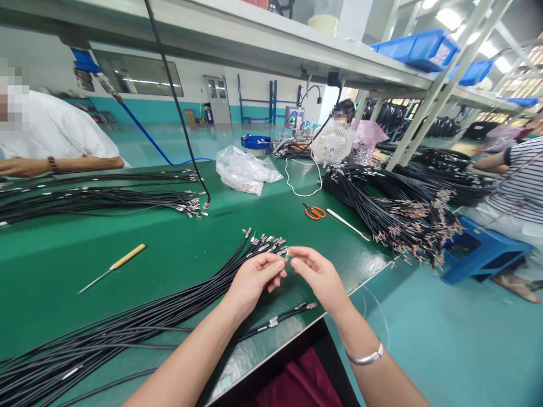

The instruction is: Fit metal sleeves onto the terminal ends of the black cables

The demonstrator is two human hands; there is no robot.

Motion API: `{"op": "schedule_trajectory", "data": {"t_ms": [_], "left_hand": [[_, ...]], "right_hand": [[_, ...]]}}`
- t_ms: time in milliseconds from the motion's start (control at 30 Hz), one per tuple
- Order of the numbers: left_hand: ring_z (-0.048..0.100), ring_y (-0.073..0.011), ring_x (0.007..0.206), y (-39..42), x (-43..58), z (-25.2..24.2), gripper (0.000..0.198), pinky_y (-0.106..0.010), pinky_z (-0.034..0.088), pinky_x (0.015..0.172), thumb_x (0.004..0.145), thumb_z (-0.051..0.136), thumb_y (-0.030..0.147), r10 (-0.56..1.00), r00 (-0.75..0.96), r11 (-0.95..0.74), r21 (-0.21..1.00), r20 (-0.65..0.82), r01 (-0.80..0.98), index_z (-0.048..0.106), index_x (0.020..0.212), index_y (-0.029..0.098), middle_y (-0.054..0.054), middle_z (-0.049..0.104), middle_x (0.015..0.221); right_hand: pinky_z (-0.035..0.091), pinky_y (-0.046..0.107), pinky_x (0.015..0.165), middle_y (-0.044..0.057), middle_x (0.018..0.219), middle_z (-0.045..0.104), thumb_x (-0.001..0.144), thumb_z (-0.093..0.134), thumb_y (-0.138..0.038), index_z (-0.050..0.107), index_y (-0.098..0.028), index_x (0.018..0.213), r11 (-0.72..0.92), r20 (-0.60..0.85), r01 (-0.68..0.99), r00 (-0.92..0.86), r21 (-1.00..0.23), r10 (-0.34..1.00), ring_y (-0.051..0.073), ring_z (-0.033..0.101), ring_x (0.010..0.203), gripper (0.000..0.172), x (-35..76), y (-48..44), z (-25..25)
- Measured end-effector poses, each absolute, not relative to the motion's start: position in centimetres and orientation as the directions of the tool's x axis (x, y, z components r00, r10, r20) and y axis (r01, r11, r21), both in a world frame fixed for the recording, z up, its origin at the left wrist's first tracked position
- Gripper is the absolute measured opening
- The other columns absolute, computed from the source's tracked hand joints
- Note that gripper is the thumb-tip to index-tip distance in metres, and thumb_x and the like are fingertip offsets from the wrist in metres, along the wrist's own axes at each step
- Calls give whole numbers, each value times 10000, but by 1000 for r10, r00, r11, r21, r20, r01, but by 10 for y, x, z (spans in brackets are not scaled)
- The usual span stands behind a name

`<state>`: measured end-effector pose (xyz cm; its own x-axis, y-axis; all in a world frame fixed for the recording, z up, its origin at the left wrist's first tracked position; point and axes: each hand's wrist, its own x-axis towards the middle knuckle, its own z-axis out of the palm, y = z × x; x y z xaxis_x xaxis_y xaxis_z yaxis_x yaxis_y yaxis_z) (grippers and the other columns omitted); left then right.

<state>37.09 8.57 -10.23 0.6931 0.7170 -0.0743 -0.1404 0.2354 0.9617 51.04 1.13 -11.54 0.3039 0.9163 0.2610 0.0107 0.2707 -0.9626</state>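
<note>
Left hand [255, 282]: thumb and forefinger pinched together on a small metal-tipped cable end [287, 256]. Right hand [317, 275]: thumb and forefinger slightly parted, tips at the same cable end; contact cannot be told. Just beyond the left fingers, connector ends of the black cable bundle [182, 305]; its cables run off leftward. Nearer the body, below the fingers: a separate labelled cable [271, 323]. Farther out: orange-handled scissors [314, 212] ahead, wooden-handled awl [128, 257] well left.

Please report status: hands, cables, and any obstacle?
Left hand pinching a connector. Right hand beside it, grip unclear. Cables lying bunched. Scissors apart, not in the way.
</note>
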Motion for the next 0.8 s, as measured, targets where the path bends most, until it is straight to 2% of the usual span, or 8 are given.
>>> {"op": "schedule_trajectory", "data": {"t_ms": [133,267,367,433,567,667,800], "left_hand": [[503,-67,487,84,370,-100,302,-160,345,428,683,709,359,717,691,264,953,-90,-149,517,769,143,-7,619,645],[548,-87,551,86,367,-97,294,-186,404,499,724,659,378,668,744,217,963,-27,-160,497,810,148,-24,630,701],[552,-89,559,88,362,-95,246,-203,427,525,792,545,349,618,786,4,1000,-15,17,474,918,151,-20,613,724],[535,-90,525,88,355,-91,205,-209,427,508,805,495,312,609,792,-162,972,-36,169,482,926,148,-3,592,677],[514,-105,511,85,324,-80,124,-224,407,520,734,589,268,704,710,-341,870,-15,356,580,803,166,31,567,581],[555,-142,670,75,286,-74,71,-268,415,657,749,580,234,788,614,-441,748,58,496,620,782,186,4,629,715],[566,-163,835,58,231,-80,147,-281,414,785,839,484,225,845,485,-529,483,224,698,629,848,200,-20,657,871]], "right_hand": [[434,321,813,33,815,634,763,669,-321,645,-163,819,248,232,-51,217,-967,948,189,571,815,170,508,14,-111],[451,287,710,9,710,620,771,673,-337,626,-168,774,264,234,-92,250,-960,940,161,564,699,176,505,17,-112],[442,240,613,35,803,639,757,686,-380,634,-164,820,238,188,-108,346,-965,919,154,566,702,231,507,16,-115],[445,220,582,64,902,647,743,701,-398,643,-161,845,215,152,-122,394,-969,907,153,581,713,264,510,14,-116],[483,191,517,100,917,658,642,784,-388,637,-155,821,187,64,-237,449,-953,891,160,612,670,329,515,14,-117],[515,172,519,108,922,663,624,802,-351,617,-173,805,222,65,-327,428,-918,902,162,633,664,314,516,15,-117],[533,153,571,99,940,655,663,779,-283,623,-167,801,291,119,-349,438,-891,891,139,635,676,238,515,20,-115]]}}
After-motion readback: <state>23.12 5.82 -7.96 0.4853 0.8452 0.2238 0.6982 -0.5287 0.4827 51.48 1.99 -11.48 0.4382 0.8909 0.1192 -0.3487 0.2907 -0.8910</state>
